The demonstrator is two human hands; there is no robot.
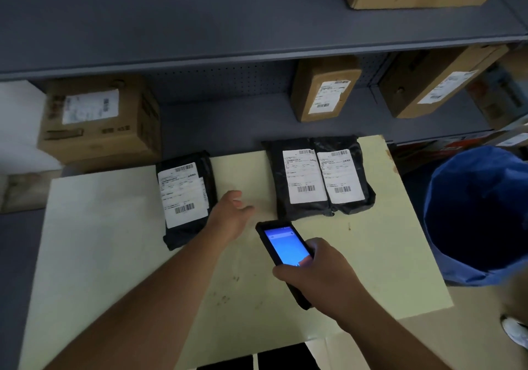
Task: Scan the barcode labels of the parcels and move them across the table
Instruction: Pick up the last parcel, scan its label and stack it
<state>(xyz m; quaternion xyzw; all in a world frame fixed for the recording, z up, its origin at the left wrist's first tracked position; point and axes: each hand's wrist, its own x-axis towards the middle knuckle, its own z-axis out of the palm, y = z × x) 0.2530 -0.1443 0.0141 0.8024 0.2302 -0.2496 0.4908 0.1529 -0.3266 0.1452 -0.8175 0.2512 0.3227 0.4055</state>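
**Two labels side by side could get mixed up**

Three black parcels lie on the pale table point(114, 226). One parcel point(187, 198) sits alone near the far edge, toward the left. Two more sit near the far right corner: the middle parcel point(297, 178) and the right parcel point(345, 175). These two touch each other, and their white labels are right next to each other. Each label shows a barcode near its bottom.

The left hand point(231, 212) is stretched out over the bare table between the lone parcel and the pair. Its fingers are spread loose and hold nothing. It is just beside the lone parcel, but I cannot tell if it touches it. The right hand point(320, 275) is wrapped tight around a black scanner point(285, 252) with a lit blue screen. The scanner's tip points toward the pair of parcels.

What could go wrong? I think the biggest risk is reading the wrong barcode. The two labels are so close that the scanner could catch the neighbour's code, or read the same one twice. Then one parcel might get moved without a scan.

The bags look soft and shiny. If the free hand pulls one of the pair, it may drag the other along or wrinkle the label, and a bent barcode is hard to read.

A big blue bin point(480, 215) stands by the right edge of the table. A parcel pushed too far that way could slide off.
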